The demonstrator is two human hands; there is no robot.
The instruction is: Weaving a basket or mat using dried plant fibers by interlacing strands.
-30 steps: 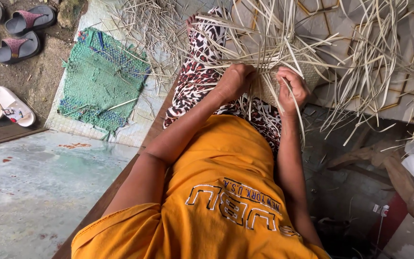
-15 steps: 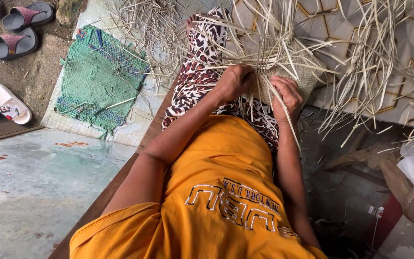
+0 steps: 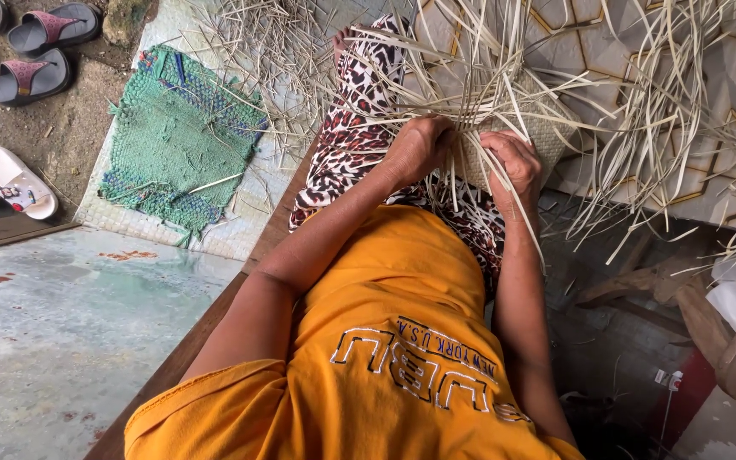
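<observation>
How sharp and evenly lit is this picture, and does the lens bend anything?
Head view: soft, even daylight with no hard shadows or glare; the left hand, right hand and pale straw strips look sharp; the area lower right under the wooden frame is dark; the wide lens stretches the orange shirt near the bottom edge.

One head camera, looking steeply down the wearer's own front.

It sits above the orange shirt (image 3: 385, 341) and faces forward and down, near enough that chest and forearms fill the lower middle. The hands (image 3: 470, 153) meet in the upper middle at the pale strips (image 3: 504, 77), at arm's length. The concrete floor (image 3: 44, 341), green mat (image 3: 181, 136) and sandals (image 3: 36, 51) lie farther off along the left edge.
</observation>
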